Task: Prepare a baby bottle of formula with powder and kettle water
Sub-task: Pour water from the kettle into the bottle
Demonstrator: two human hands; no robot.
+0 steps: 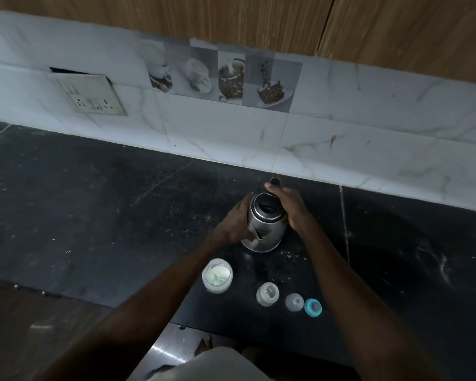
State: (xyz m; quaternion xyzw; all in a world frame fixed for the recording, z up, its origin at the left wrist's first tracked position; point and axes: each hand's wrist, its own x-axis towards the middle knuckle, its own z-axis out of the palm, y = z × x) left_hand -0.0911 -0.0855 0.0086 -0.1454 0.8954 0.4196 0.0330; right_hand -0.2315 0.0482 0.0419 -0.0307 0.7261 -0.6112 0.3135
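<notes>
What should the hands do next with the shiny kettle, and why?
Probably lift the shiny steel kettle and tip its spout over the small open baby bottle. The left hand steadies the kettle's side, the right hand grips its handle, and the lid is open. The bottle stands uncapped on the black stone counter, near the open white powder jar.

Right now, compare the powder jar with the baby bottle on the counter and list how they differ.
The powder jar is wider than the baby bottle. The jar stands nearer the left hand; the bottle stands to its right, next to the clear cap. The jar shows pale lumps of powder inside; the bottle's contents are too dim to tell. Both stand upright, open-topped and untouched on the dark counter, in front of the kettle.
</notes>
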